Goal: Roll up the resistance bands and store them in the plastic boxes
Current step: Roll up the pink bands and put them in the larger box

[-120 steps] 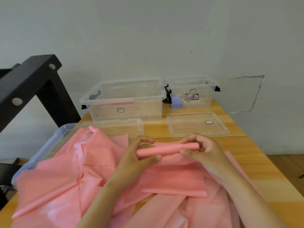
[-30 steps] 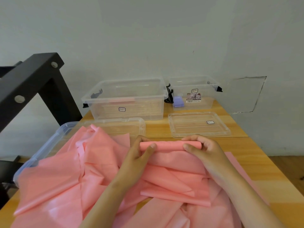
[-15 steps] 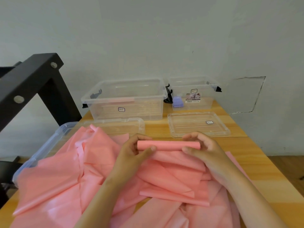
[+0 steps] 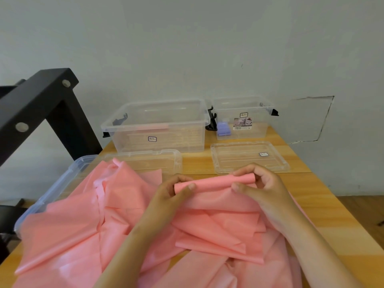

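Fingers of left hand (image 4: 166, 194) and right hand (image 4: 265, 189) pinch one pink roll (image 4: 214, 182) by its ends.
Its tail drops into the heap of pink bands (image 4: 83, 225) on the surface (image 4: 311, 204). Beyond lie a left lid (image 4: 149, 162) and a right lid (image 4: 249, 157); behind them, the large box (image 4: 180, 138) holds one stored pink roll (image 4: 153, 127), the small box (image 4: 259, 125) one purple roll (image 4: 223, 128). A third, bluish box (image 4: 62, 180) sits under the heap's left edge.

- The resistance bands (image 4: 68, 225) are showing plain salmon pink.
- The plastic boxes (image 4: 187, 140) are looking clear, their latches (image 4: 211, 121) black.
- A lilac block (image 4: 223, 128) is showing inside the smaller box (image 4: 259, 130).
- The table (image 4: 322, 204) is showing pale yellow wood grain.
- The frame (image 4: 41, 100) is looking matte black.
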`<state>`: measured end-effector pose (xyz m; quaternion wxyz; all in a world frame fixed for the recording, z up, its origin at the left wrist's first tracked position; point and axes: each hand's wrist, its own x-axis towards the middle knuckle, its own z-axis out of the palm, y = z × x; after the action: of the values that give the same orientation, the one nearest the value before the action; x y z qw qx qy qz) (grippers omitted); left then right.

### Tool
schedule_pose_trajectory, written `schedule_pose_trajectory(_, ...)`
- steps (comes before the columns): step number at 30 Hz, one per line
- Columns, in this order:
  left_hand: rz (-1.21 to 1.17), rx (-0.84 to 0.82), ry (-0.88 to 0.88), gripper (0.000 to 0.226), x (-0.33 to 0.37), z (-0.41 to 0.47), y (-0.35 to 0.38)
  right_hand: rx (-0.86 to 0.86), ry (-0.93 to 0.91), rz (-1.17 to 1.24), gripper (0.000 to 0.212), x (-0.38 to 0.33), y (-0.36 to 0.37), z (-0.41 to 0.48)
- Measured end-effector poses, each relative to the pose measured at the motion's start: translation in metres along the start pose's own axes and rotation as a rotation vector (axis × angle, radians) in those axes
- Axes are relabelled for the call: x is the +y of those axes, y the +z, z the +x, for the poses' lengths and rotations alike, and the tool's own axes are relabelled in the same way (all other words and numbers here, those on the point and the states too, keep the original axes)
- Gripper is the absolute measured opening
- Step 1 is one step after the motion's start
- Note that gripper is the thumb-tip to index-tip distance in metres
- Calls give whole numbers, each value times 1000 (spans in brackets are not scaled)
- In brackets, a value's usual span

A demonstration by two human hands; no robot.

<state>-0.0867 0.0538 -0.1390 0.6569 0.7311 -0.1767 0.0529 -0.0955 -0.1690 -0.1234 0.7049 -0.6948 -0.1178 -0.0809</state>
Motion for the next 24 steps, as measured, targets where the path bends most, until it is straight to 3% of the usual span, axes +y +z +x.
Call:
schedule_pose_trajectory(3, -16, 50, 15, 12, 1, 1, 1, -28, 77, -17, 31, 4, 0, 1)
schedule_pose_trajectory(7, -81, 76, -17, 30, -1, 0, -2, -14, 99, -65, 17, 7, 0, 2)
schedule_pose_trajectory(12, 88, 44, -32, 12, 3, -2, 4, -38, 22, -17, 28, 3, -1, 1)
schedule_pose_trajectory(18, -32, 155, -39, 43, 6, -2, 0, -38, 105, -19, 19, 6, 3, 1)
schedule_pose_trajectory(24, 88, 42, -43, 26, 6, -3, 1, -19, 2, 37, 29, 4, 1, 1)
